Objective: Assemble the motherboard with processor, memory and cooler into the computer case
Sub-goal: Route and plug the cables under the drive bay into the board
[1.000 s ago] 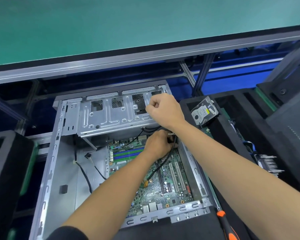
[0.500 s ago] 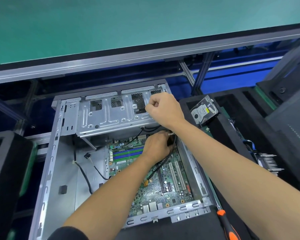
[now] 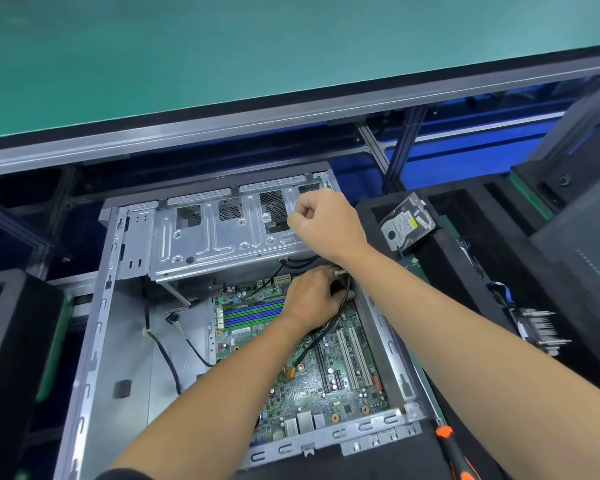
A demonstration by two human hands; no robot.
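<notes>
The open grey computer case [image 3: 94, 341] lies on its side. The green motherboard [image 3: 326, 386] sits in its right half, with blue and green memory slots [image 3: 253, 315]. My left hand [image 3: 312, 301] reaches in over the board's upper right corner, its fingers curled around a thin black cable [image 3: 321, 337] that ends in an orange plug [image 3: 290, 373]. A small white connector [image 3: 339, 271] shows just above that hand. My right hand [image 3: 326, 223] is a closed fist over the right end of the metal drive cage [image 3: 215, 237]. I see nothing in it. No cooler is visible.
A hard drive [image 3: 407, 221] rests in a black foam tray [image 3: 465, 271] right of the case. An orange-and-black screwdriver [image 3: 454, 452] lies at the case's lower right corner. Loose black wires [image 3: 167, 358] cross the case floor. Another foam block [image 3: 11, 341] stands at left, and a green bench top [image 3: 257, 46] lies beyond.
Almost nothing differs. Both hands stay in the same places at the board's upper right corner and on the drive cage.
</notes>
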